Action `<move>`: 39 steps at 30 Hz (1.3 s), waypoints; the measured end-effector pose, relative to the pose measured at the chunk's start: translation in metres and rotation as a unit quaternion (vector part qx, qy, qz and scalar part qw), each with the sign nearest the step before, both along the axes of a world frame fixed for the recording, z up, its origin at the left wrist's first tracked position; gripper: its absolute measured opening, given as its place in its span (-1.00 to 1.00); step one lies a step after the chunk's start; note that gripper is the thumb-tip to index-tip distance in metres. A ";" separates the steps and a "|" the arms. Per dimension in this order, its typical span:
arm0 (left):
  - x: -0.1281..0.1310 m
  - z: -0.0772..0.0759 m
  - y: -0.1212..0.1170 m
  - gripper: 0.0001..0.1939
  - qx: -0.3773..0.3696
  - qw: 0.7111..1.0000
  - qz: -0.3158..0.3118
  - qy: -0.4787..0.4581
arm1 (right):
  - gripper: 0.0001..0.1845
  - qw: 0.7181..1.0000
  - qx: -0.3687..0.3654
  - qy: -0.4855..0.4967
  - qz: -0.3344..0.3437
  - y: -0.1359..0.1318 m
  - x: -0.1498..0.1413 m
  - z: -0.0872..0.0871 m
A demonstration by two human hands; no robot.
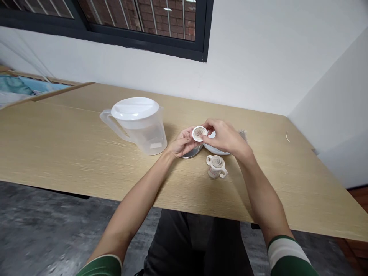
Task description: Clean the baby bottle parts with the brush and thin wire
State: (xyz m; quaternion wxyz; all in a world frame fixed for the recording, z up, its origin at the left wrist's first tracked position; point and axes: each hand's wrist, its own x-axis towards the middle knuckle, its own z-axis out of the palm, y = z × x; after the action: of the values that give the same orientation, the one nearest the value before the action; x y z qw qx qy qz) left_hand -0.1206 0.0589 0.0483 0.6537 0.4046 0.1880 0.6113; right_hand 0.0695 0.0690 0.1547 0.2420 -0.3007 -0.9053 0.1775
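The left hand (183,143) and right hand (222,135) both gripped a small, round white piece with concentric rings (198,132), the right at its three-o'clock edge; its underside was hidden. At five o'clock from it stood a whitish two-handled cup (214,170) on the pale wooden desk (178,184); at nine, a lidded translucent plastic pitcher (148,134). The hands partly covered a shiny round object (192,153) and a white rounded dish (216,151), both hard to identify.

Plain indoor room; home, office or workroom, cannot tell which. Long wood-grain counter (71,145) along white wall (258,57). Dark window frame (143,41); bars (153,15) and brickwork (176,21) beyond. Mottled grey floor (43,226). Lidded plastic pitcher (146,134), household type.
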 end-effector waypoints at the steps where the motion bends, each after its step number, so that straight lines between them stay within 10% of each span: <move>1: 0.000 0.000 0.000 -0.33 -0.001 1.000 0.000 0.000 | -0.85 1.000 0.004 -0.003 -0.002 0.000 0.000 0.000; 39: 0.001 0.002 -0.002 -0.50 -0.028 0.999 0.012 -0.014 | -0.88 0.999 -0.026 0.025 -0.011 -0.001 -0.003 0.000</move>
State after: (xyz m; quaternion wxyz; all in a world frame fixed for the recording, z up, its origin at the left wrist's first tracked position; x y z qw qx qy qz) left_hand -0.1195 0.0571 0.0508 0.6603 0.3751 0.2008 0.6188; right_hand 0.0664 0.0676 0.1550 0.2588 -0.3119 -0.8908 0.2057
